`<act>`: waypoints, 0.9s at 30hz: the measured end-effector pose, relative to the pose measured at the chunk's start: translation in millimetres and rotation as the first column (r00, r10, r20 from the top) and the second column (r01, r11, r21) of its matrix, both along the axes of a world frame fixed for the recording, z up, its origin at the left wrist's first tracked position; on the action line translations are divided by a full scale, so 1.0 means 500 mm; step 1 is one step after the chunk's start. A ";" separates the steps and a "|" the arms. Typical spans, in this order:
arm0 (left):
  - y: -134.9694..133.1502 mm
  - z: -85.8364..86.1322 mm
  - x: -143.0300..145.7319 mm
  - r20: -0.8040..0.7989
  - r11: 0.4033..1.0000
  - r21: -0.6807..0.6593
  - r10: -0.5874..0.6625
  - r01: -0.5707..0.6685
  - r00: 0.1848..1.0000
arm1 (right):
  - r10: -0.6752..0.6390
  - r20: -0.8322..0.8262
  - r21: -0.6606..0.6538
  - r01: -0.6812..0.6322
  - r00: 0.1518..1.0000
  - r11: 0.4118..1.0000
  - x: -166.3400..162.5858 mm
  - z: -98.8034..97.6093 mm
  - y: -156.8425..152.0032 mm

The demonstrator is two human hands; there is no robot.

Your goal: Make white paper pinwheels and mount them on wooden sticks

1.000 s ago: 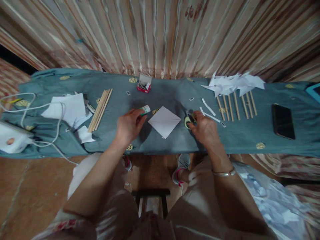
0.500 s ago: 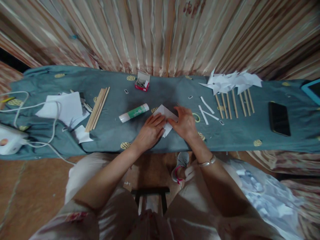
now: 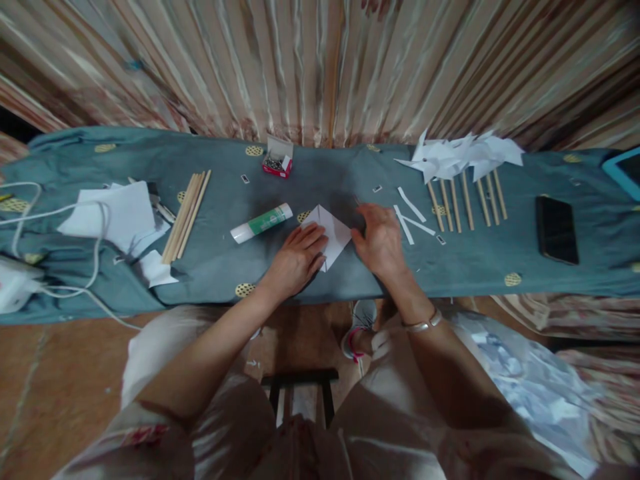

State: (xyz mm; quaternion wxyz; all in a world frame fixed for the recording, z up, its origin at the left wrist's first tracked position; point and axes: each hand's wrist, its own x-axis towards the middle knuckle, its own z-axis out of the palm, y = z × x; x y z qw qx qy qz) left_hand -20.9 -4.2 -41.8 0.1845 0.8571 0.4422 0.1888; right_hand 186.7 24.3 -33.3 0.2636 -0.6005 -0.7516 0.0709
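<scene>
A square of white paper point(image 3: 334, 230) with fold creases lies cornerwise on the cloth in front of me. My left hand point(image 3: 296, 257) rests on its left part, fingers stretched out flat and pressing it down. Beside the paper's right corner is my right hand point(image 3: 379, 240), its fingers curled. Something thin and dark seems to stick out past its index fingertip; what it is I cannot make out. To the left of the paper, near my left hand, lies a green and white glue stick point(image 3: 261, 223).
Thin paper strips point(image 3: 411, 221) lie right of my right hand. Paper pinwheels point(image 3: 465, 159) on wooden sticks point(image 3: 469, 208) are at the back right, near a black phone point(image 3: 557, 230). A small red box point(image 3: 277, 163), bare sticks point(image 3: 187, 217), paper sheets point(image 3: 117, 213) and a white cable point(image 3: 103, 250) are leftward.
My right hand has moved right, off the paper to beside its corner, showing more of the sheet. My left hand stays on the paper. The whole view has shifted slightly.
</scene>
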 end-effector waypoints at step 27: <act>0.004 -0.009 -0.016 0.029 0.995 -0.022 -0.092 0.092 0.995 | 0.178 -0.140 -0.129 -0.196 0.974 0.972 -0.004 0.004 -0.052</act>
